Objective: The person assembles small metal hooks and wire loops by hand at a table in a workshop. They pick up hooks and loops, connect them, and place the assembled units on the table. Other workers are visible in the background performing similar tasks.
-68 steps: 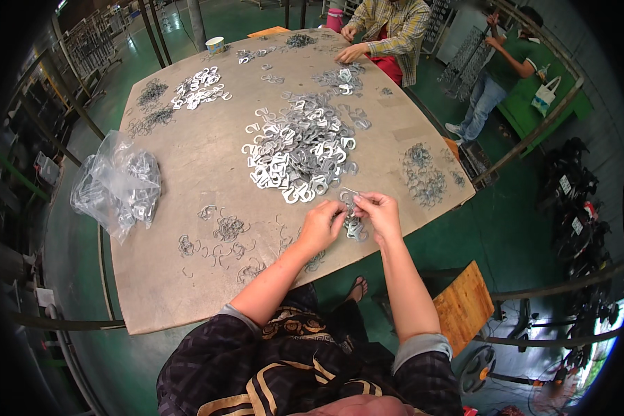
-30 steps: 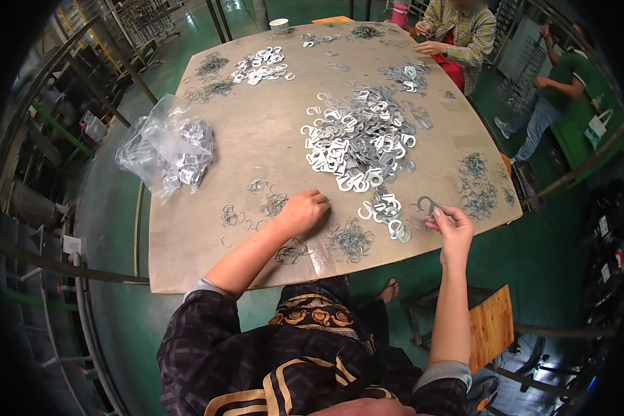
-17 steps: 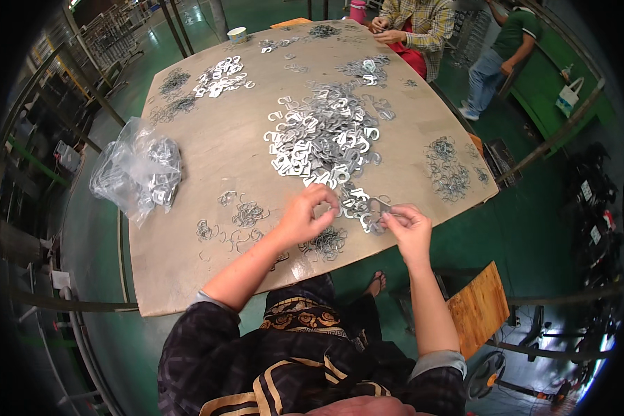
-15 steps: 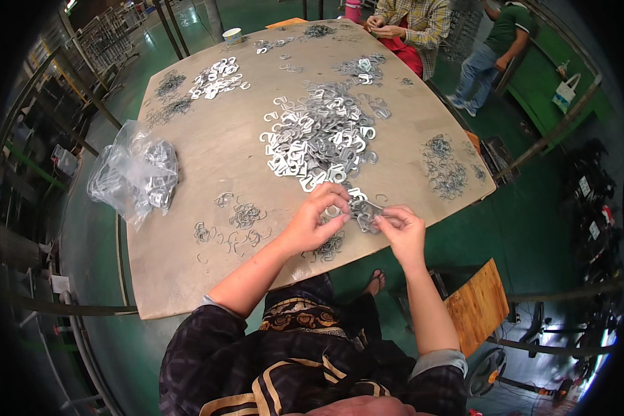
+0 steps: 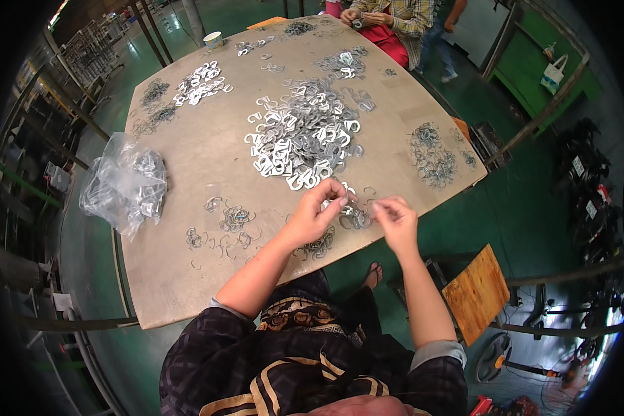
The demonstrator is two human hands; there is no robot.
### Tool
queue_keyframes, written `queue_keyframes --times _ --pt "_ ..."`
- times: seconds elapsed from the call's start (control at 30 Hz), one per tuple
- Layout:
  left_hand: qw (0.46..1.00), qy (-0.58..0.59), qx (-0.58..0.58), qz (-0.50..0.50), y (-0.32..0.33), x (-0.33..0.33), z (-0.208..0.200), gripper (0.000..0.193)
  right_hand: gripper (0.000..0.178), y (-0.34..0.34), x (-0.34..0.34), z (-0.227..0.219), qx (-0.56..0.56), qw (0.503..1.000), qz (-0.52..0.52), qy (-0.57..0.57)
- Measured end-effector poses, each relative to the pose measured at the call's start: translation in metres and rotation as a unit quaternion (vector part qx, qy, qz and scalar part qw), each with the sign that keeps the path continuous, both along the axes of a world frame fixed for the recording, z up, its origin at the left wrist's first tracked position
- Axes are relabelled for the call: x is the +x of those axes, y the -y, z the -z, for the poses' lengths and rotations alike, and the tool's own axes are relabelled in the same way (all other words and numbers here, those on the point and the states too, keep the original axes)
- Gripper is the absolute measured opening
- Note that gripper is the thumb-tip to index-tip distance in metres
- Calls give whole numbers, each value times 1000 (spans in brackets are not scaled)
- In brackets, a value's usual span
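A broad brown table [image 5: 208,152] fills the middle of a workshop with a green floor [image 5: 430,260], its near edge running just below the fingers and its right corner lying beyond the fingertips of the right hand [image 5: 398,223]. Brown tabletop shows between those fingertips and a heap of wire clips [image 5: 433,158] farther right, and a wider stretch lies up and left of the left hand [image 5: 313,215], before the large pile of flat grey hooks [image 5: 301,132]. The left thumb and forefinger curl toward each other; the right fingertips are drawn together and blurred. Whether either hand grips a piece cannot be told. A small cluster of hooks [image 5: 356,219] lies between the two hands, partly covered by the left fingers, and a tangle of dark clips [image 5: 319,246] below the left hand is half hidden by the wrist. Well left of the fingers, a clear plastic bag [image 5: 128,186] holds metal pieces, their shape hard to make out. Far beyond them stands a cup [image 5: 213,40], its contents indistinct, and a co-worker [image 5: 405,22] is cut off by the upper rim.
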State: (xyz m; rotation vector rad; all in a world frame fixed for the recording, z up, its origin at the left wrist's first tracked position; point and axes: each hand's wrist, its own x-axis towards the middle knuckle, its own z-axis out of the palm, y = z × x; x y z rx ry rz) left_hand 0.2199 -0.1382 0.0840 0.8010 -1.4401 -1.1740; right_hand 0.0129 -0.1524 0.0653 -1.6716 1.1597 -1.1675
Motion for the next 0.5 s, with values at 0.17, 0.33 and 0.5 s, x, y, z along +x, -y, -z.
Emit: queue_keyframes --times 0.17,0.33,0.5 --pt "1000 -10 7 -12 3 3 -4 6 36 5 -19 48 2 968 30 -249" --pt "1000 24 -6 -18 4 8 -3 5 48 6 -2 60 -20 959 -14 -282" --pt "999 39 -1 -23 3 13 1 5 44 33 -1 45 -8 965 28 -259"
